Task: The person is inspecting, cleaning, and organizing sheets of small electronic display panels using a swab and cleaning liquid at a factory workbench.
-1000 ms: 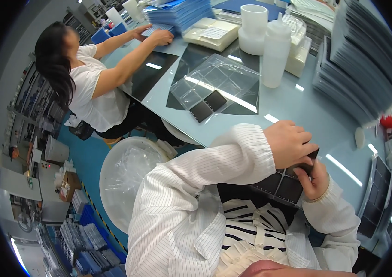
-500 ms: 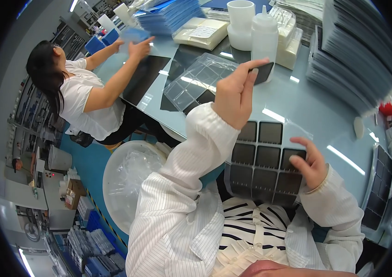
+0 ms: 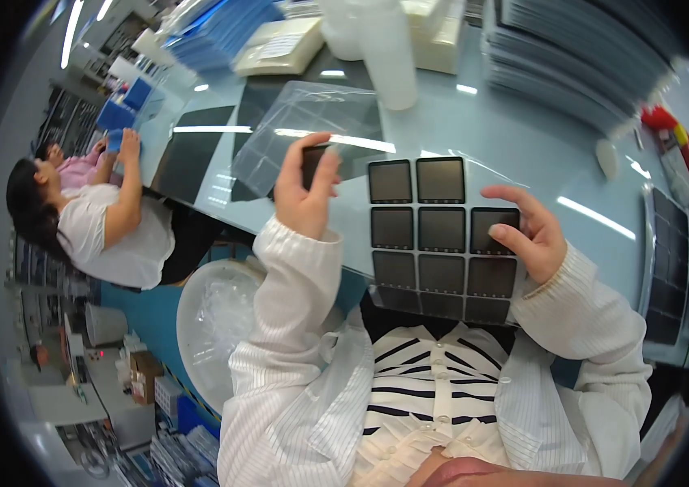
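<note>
My left hand (image 3: 305, 191) is raised left of a pocketed plastic tray (image 3: 464, 253), its fingers closed around a small dark square panel (image 3: 310, 169). Several dark square panels with black borders, such as one at the top left (image 3: 390, 182), sit in rows in the tray. The tray's near end reaches over the table edge towards my lap. At its right edge is my right hand (image 3: 541, 239), thumb lying on a panel and index finger curved above it. Its other fingers are mostly hidden. A clear pocketed tray (image 3: 295, 122) lies beyond my left hand.
A white squeeze bottle (image 3: 386, 61) and cream packets (image 3: 279, 42) stand at the back. Stacked trays (image 3: 580, 61) rise at the back right; a filled tray (image 3: 667, 260) lies far right. Two co-workers sit at left, the nearer in a white shirt (image 3: 113, 223). A white bin (image 3: 218, 333) stands below left.
My left hand has come down and left from beside the bottle with the dark panel. My right hand stays at the tray's right edge. The view has shifted, and a second co-worker shows.
</note>
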A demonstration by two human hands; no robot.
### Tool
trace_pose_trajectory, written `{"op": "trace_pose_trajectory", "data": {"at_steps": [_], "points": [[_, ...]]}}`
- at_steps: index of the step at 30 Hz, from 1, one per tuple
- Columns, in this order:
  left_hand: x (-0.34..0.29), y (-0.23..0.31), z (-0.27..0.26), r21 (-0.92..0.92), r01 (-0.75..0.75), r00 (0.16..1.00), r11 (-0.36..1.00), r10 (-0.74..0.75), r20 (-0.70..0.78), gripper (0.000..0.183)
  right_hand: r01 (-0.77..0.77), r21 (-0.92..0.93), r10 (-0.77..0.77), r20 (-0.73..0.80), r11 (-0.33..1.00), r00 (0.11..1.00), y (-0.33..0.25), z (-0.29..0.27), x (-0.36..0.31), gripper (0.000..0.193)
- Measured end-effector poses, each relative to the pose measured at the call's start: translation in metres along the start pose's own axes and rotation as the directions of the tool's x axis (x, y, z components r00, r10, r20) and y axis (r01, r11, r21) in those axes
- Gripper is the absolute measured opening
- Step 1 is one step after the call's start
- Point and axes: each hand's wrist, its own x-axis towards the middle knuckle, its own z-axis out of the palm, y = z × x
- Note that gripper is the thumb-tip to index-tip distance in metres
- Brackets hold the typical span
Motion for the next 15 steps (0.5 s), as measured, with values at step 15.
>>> {"op": "trace_pose_trajectory", "data": {"at_steps": [15], "points": [[-0.019,-0.008,0.026,-0.29,0.094,0.981,0.952,-0.138,-0.134,0.027,-0.034,0.32,0.007,0.084,0.947,0.996,0.008,0.008,-0.005,0.043]]}}
